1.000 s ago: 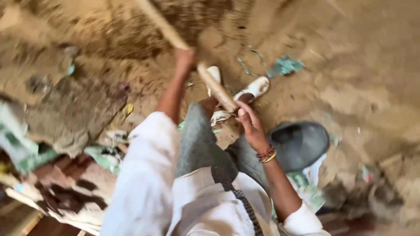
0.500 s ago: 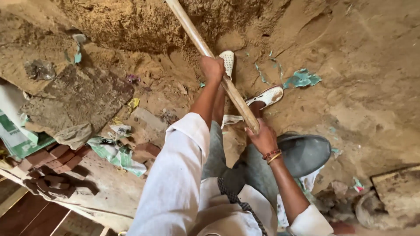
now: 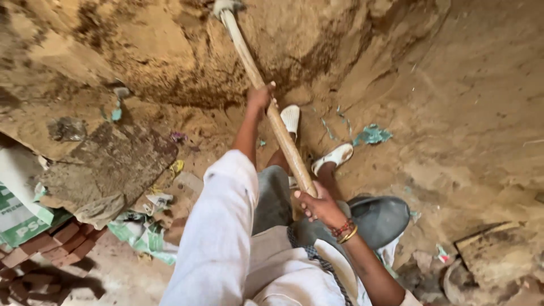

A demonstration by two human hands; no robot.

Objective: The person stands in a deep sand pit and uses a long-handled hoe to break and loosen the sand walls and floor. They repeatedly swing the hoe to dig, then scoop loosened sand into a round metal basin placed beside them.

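I grip a long wooden tool handle point(image 3: 255, 73) with both hands. My left hand point(image 3: 259, 97) holds it higher up, the arm stretched out in a white sleeve. My right hand point(image 3: 320, 205), with bangles on the wrist, holds its lower end near my body. The handle slants up and away to a metal head point(image 3: 225, 7) that meets the wall of sandy earth point(image 3: 170, 51) at the top edge. My feet in white sandals point(image 3: 290, 118) stand on the dirt below the handle.
A dark round pan point(image 3: 381, 215) lies by my right leg. Red bricks point(image 3: 62, 241), a printed sack point(image 3: 17, 209) and torn plastic scraps point(image 3: 141, 235) lie at the left. A flat soiled slab point(image 3: 110, 167) rests on the dirt. A green scrap point(image 3: 371, 136) lies at the right.
The handle has swung forward and away from me; its head now meets the earth wall. My left hand has slid further out along the handle, and the view has tilted up.
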